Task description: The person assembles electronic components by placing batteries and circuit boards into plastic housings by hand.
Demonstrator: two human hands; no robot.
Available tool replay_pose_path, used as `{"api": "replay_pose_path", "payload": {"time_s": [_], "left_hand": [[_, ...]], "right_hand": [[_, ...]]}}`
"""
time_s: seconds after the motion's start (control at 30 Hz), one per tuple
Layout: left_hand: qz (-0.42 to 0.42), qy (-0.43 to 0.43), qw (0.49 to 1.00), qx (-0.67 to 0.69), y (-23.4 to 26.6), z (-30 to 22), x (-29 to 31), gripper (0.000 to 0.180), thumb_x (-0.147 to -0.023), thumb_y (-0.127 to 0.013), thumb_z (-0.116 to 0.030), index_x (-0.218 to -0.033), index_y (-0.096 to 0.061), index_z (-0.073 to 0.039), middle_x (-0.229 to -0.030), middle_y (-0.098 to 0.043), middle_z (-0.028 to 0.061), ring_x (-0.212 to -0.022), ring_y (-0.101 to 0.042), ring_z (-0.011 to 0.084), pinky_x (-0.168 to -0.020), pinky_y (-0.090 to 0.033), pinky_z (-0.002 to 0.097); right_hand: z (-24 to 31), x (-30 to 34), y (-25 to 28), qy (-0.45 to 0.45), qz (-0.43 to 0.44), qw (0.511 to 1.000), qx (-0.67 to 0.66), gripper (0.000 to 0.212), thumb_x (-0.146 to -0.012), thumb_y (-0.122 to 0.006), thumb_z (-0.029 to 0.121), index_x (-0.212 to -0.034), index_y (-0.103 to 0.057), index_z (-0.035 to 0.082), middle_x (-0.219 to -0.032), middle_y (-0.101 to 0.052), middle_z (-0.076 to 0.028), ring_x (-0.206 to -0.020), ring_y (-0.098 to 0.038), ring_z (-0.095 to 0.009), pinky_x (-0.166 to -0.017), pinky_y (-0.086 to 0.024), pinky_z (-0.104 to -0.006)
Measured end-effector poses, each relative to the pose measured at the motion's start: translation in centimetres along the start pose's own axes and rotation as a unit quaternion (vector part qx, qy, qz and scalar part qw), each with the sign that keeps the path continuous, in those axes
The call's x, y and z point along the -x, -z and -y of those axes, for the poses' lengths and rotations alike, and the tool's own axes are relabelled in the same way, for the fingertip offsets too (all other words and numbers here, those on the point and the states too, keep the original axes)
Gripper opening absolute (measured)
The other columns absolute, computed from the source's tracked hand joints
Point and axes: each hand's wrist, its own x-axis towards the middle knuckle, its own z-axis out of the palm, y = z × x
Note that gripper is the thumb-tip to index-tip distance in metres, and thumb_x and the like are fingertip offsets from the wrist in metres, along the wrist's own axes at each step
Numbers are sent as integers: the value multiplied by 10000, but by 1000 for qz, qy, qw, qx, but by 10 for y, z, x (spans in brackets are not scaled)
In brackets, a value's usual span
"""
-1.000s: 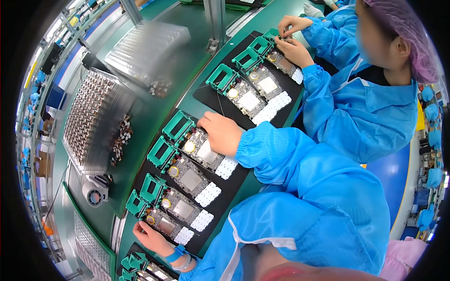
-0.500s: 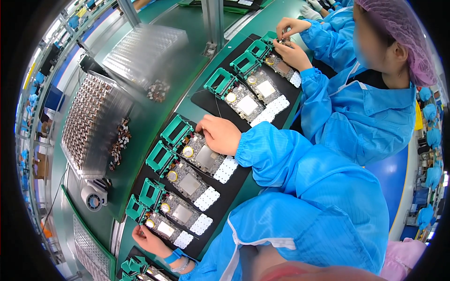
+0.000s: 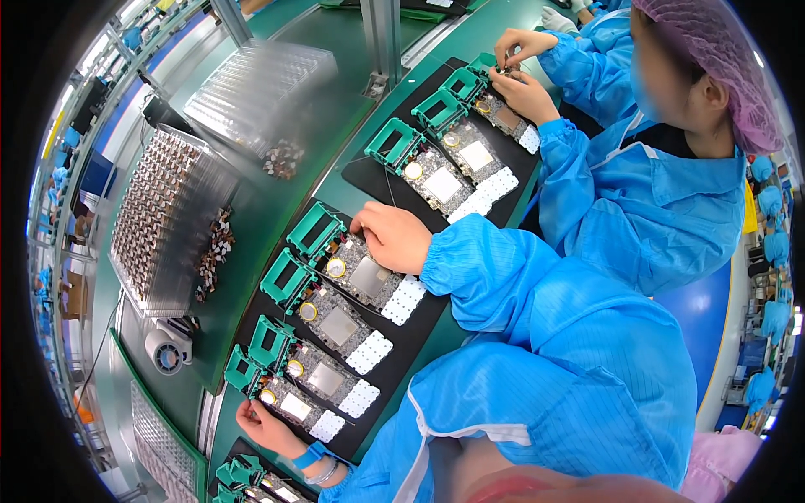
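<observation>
A black mat (image 3: 390, 369) carries a slanted row of several circuit boards, each with a green plastic frame at its far end. My right hand (image 3: 394, 239) rests over the upper right board (image 3: 367, 277), beside its green frame (image 3: 316, 230). Its fingers are curled down and pressed together; whatever is in the fingertips is hidden. At the lower left, my left hand (image 3: 267, 429) has its fingertips pinched at the mat's edge, by the small green frame (image 3: 243, 371) of the nearest board (image 3: 295, 408). I cannot see what they grip.
Beyond the mat stand a clear tray stack (image 3: 159, 214) filled with small parts, loose parts (image 3: 216, 251) and another clear tray stack (image 3: 260, 88). A small white fan (image 3: 168, 350) sits on the left. To the right, a co-worker's hands (image 3: 521, 75) work over a second black mat (image 3: 369, 180) with boards.
The view has shifted very slightly. Both my hands keep the same places at the boards, and the boards lie as before.
</observation>
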Motion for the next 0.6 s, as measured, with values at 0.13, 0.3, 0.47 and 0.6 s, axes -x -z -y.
{"api": "replay_pose_path", "payload": {"time_s": [0.13,0.3,0.47,0.6], "left_hand": [[-6,-3,1000,3,-3,1,1,164,-882,-545,-105,-987,-512,16,-864,-510,56,-767,-472,127,-706,-403,247],[-4,3,1000,7,-4,4,2,156,-881,-545,-101,-981,-517,16,-860,-511,50,-764,-472,122,-706,-403,242],[-2,9,1000,7,-5,5,2,155,-881,-542,-102,-979,-516,16,-864,-512,51,-766,-473,121,-705,-402,243],[-6,2,1000,7,-6,12,0,174,-890,-540,-125,-999,-518,9,-863,-512,47,-752,-463,115,-691,-396,238]], "right_hand": [[1,0,1,-8,7,1000,-4,165,-766,-474,14,-889,-570,67,-885,-526,-117,-838,-553,-319,-719,-462,-411],[-5,1,-3,15,-10,1000,3,153,-774,-475,13,-891,-564,58,-877,-526,-121,-801,-553,-316,-688,-457,-406],[-8,2,-5,29,-21,999,2,141,-785,-477,13,-895,-557,50,-869,-525,-122,-761,-554,-313,-655,-452,-399],[-8,2,-6,32,-18,999,3,142,-786,-477,13,-897,-557,50,-872,-526,-123,-764,-554,-313,-656,-452,-399]]}}
